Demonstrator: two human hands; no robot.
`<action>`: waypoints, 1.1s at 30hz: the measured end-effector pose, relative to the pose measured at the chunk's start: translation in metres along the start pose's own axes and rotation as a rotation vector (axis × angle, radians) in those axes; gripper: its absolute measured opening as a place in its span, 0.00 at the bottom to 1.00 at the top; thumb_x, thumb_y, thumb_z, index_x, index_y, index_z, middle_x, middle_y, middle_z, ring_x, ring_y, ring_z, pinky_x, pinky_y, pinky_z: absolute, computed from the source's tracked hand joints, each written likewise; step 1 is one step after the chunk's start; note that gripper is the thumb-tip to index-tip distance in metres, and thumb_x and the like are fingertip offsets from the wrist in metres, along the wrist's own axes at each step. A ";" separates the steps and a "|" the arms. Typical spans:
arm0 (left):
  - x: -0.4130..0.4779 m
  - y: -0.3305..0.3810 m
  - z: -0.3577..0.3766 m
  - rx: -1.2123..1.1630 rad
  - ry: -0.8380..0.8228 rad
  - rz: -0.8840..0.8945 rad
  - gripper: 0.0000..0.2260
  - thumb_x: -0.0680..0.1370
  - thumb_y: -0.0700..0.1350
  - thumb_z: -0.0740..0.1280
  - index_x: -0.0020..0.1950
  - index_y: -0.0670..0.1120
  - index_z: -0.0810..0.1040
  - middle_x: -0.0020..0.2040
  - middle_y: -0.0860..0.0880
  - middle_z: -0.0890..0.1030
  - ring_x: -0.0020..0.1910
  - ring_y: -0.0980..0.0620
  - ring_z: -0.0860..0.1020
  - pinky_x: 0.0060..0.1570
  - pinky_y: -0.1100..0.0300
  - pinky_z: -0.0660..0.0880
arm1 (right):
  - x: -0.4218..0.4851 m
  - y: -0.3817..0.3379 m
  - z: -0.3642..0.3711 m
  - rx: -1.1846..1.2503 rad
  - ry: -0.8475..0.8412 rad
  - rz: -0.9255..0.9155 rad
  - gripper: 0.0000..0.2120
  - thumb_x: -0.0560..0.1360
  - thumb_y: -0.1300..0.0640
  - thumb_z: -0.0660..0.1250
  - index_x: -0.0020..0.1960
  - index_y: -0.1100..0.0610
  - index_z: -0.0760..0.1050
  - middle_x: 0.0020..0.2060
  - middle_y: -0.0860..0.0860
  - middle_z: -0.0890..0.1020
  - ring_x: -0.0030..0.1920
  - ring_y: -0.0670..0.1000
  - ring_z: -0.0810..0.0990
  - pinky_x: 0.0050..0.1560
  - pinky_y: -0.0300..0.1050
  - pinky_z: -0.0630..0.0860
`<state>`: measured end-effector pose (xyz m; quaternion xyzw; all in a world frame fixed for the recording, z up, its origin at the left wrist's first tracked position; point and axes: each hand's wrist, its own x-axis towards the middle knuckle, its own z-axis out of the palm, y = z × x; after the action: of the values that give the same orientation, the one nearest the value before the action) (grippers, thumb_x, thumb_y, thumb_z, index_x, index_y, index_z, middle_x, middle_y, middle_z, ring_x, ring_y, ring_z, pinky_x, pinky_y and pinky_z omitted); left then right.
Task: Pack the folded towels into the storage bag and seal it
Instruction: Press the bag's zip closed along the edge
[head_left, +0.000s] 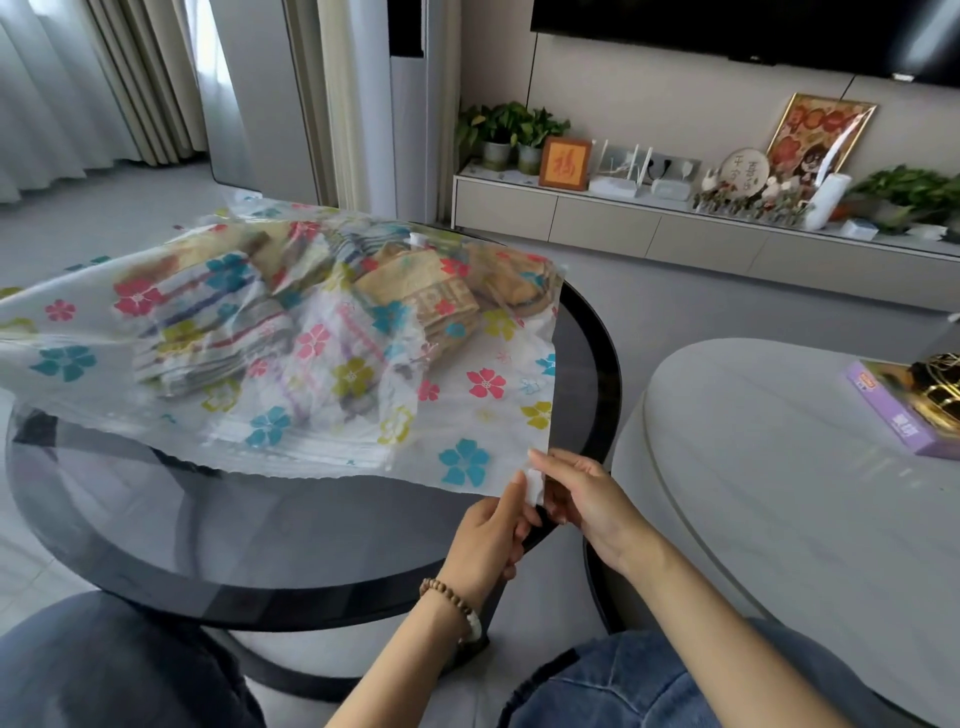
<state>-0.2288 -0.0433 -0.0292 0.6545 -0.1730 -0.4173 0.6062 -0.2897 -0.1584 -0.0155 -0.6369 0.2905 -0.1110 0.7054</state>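
Note:
A clear storage bag printed with coloured flowers lies across the round dark glass table. Folded towels show through it: a striped stack at the left and tan ones at the right. The bag's open edge runs along the near side. At its near right corner sits a small white slider clip. My left hand and my right hand both pinch that corner around the clip. A bead bracelet is on my left wrist.
A grey oval table stands to the right, carrying a purple box and a gold ornament. Behind is a low TV cabinet with plants and frames. My knees are at the bottom edge.

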 end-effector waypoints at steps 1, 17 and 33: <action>0.001 0.001 0.000 0.022 -0.020 0.036 0.20 0.78 0.58 0.57 0.33 0.47 0.70 0.24 0.56 0.67 0.20 0.59 0.63 0.21 0.68 0.60 | -0.001 0.000 0.001 -0.024 0.003 -0.014 0.10 0.77 0.52 0.64 0.51 0.56 0.81 0.39 0.52 0.84 0.33 0.46 0.77 0.30 0.35 0.70; 0.011 0.000 0.016 -0.169 0.057 0.115 0.18 0.79 0.47 0.61 0.29 0.47 0.70 0.18 0.57 0.65 0.18 0.61 0.62 0.20 0.72 0.61 | -0.002 0.010 0.003 0.058 0.038 -0.063 0.11 0.80 0.53 0.59 0.52 0.51 0.81 0.45 0.45 0.86 0.47 0.42 0.84 0.41 0.31 0.77; 0.008 -0.006 0.019 -0.085 0.061 0.286 0.21 0.80 0.51 0.60 0.29 0.48 0.80 0.25 0.57 0.78 0.27 0.64 0.75 0.30 0.73 0.69 | -0.014 0.010 0.021 -0.025 0.195 -0.191 0.12 0.81 0.55 0.57 0.48 0.53 0.78 0.45 0.50 0.85 0.48 0.47 0.84 0.50 0.44 0.82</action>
<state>-0.2401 -0.0607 -0.0358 0.6091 -0.2282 -0.3136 0.6918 -0.2916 -0.1323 -0.0206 -0.6568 0.2969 -0.2354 0.6520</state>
